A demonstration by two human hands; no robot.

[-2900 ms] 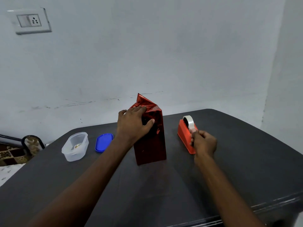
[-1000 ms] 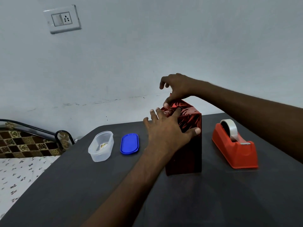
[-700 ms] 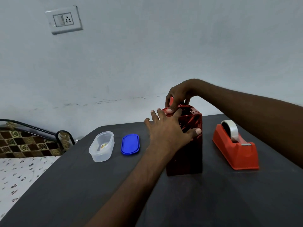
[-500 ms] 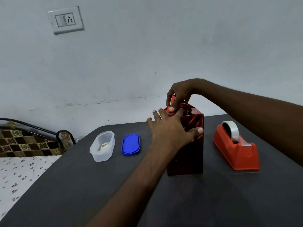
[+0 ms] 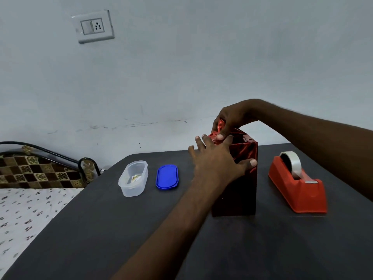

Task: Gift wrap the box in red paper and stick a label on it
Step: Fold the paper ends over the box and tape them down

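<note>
Hands (image 5: 217, 160) (image 5: 232, 120) atop upright red-wrapped box (image 5: 242, 178)

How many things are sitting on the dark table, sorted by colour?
Red: 2, the wrapped box and the tape dispenser
Blue: 1, the lid
Clear: 1, the plastic container
Total: 4

Left of the hands, a clear plastic tub (image 5: 133, 178) and a blue lid (image 5: 167, 177) lie side by side on the dark desk (image 5: 121, 239). Farther left stands a bed (image 5: 24, 209). A wall socket (image 5: 93, 26) sits high above.
</note>
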